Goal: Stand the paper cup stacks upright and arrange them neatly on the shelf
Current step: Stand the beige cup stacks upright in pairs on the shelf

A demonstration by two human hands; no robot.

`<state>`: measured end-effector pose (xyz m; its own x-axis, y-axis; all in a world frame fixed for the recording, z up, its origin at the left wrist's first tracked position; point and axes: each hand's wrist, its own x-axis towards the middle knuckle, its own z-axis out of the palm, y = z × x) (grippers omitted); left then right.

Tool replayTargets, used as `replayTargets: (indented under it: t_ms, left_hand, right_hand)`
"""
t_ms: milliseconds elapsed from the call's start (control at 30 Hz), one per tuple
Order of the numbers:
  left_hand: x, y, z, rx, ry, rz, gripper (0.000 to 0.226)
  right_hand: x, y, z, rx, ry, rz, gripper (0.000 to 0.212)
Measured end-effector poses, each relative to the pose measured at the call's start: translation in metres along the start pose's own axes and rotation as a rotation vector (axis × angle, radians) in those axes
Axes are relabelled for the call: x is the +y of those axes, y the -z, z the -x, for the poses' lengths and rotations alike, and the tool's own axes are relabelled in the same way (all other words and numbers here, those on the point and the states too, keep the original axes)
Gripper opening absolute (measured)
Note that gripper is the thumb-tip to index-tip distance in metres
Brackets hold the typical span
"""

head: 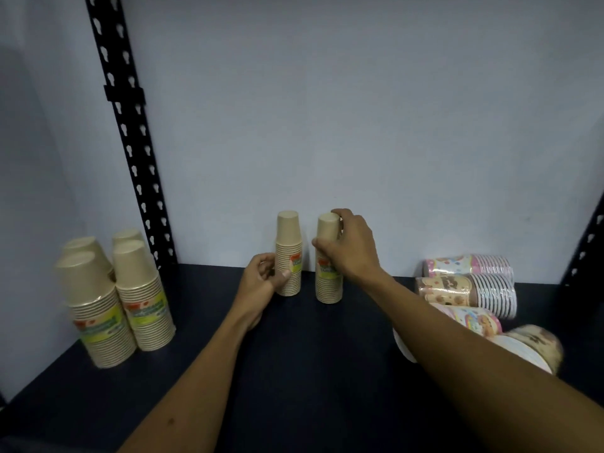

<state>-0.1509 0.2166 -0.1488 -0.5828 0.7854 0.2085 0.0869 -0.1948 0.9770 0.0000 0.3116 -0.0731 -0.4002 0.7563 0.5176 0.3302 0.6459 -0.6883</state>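
Two cup stacks [309,256], hands [349,245] gripping each

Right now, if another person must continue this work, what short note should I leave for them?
Left hand grips the lower part of one small tan stack; right hand grips the top of the tan stack beside it. Both stand upright at the back of the shelf.
Done: four large tan stacks stand at the left.
Left: the patterned stacks lie on their sides at the right; stand and line them up.
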Motion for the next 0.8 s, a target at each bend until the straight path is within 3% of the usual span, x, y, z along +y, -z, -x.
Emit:
replayTargets:
  t_ms: [200,333,467,800]
  left_hand:
    - [-0.001,-0.006,0.0,0.024,-0.041,-0.119,0.052]
    - [-0.004,-0.007,-0.003,0.043,-0.062,-0.14,0.037]
    - [-0.008,-0.003,-0.006,-0.004,-0.067,-0.167,0.036]
    - [-0.007,-0.009,0.0,-0.049,-0.118,-0.228,0.033]
  right_hand:
    - [0.031,-0.035,0.039,0.077,-0.091,-0.092,0.06]
    - [0.049,-0.035,0.054,-0.05,-0.236,-0.323,0.068]
    - [0.049,-0.019,0.052,-0.243,-0.2,-0.333,0.057]
    - [0.055,-0.023,0.059,-0.104,-0.196,-0.246,0.051]
